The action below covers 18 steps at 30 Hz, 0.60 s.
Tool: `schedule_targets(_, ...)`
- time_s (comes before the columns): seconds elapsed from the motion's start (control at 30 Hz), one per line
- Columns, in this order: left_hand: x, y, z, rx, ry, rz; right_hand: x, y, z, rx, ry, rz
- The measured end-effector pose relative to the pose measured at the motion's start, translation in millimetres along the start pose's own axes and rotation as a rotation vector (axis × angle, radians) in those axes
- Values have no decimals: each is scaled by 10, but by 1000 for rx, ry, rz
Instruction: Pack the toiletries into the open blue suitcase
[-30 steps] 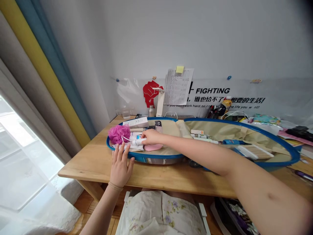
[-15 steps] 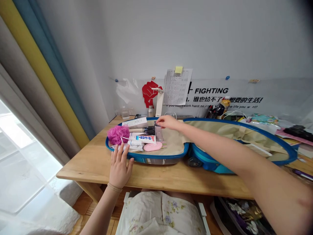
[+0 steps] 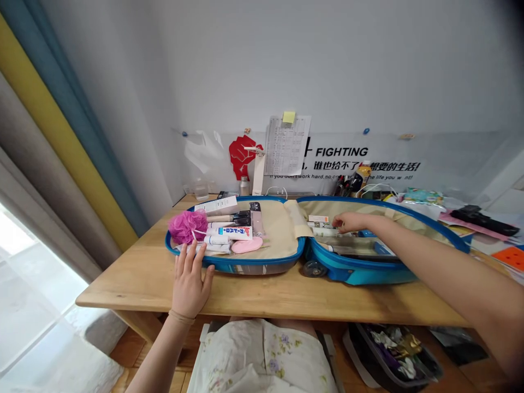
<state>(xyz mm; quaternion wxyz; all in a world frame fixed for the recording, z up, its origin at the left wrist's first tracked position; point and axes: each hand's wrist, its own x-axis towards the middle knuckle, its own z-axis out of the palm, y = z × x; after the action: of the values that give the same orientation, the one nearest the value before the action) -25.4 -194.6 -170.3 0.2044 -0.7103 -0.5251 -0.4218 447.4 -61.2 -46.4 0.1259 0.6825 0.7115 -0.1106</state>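
A blue suitcase (image 3: 262, 267) lies spread open on the table, in two halves. My left hand (image 3: 191, 278) rests at the near rim of its left half, fingers stretched out and holding nothing. Beside those fingers are a purple bath puff (image 3: 188, 226), a toothpaste tube (image 3: 237, 233), a pink oval item (image 3: 247, 245), several brushes (image 3: 229, 219), a white box (image 3: 216, 206) and a flat clear packet (image 3: 256, 219). My right hand (image 3: 347, 222) reaches into the right half, fingers curled together beside a small white box (image 3: 318, 219) and a bottle (image 3: 325, 232); what they hold is hidden.
The wooden table (image 3: 135, 273) ends close to my lap. A suitcase wheel (image 3: 314, 268) sits between the halves. Along the wall stand a glass (image 3: 201, 189), a white lamp (image 3: 258, 173) and a yellow bottle (image 3: 362, 176). A filled bin (image 3: 393, 355) is below.
My right hand has moved from the clear packet in the left half to the right half. The packet now lies uncovered. My left hand stays at the rim; the view has shifted slightly right.
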Motion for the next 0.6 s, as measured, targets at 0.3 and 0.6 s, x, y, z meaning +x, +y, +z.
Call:
schedule_targets(0.3,6,1,0,8,-2,-1,-149,-173,118,11,-39,-141)
schedule_targets(0.6,10,13,-11,-19,-14,-31,-411,-330,243,-46,-3,-154)
